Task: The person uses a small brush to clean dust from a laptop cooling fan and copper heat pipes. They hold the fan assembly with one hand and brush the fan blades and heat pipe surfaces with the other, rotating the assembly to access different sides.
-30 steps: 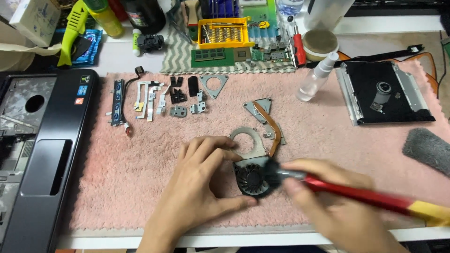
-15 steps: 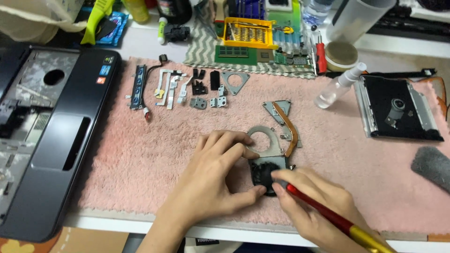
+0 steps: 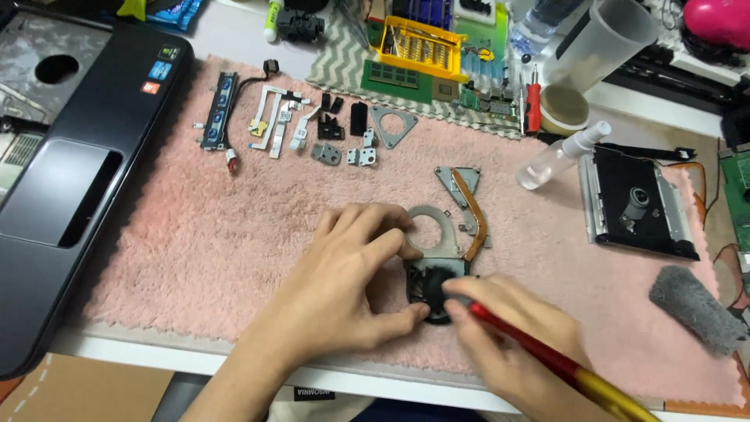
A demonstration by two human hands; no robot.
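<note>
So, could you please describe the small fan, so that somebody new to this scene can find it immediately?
Start at the pink towel covering the desk and go to its near edge, where both hands meet. The fan lies between the left hand and the right hand, which holds a red brush. It is the only black round part, joined to a copper pipe.

Two small square stickers (image 3: 158, 69) sit on the dark laptop shell at ten o'clock: one blue, and just below it one red-orange (image 3: 150, 87). Beside them, toward the shell's top corner, is a smaller green-and-black sticker (image 3: 169, 53). At eleven o'clock, at the top edge, lies a blue packet (image 3: 173, 13), partly cut off. At six o'clock, under the tabletop edge, a small black tag (image 3: 313, 393) with pale print shows on white cloth. No screens are visible.
</note>
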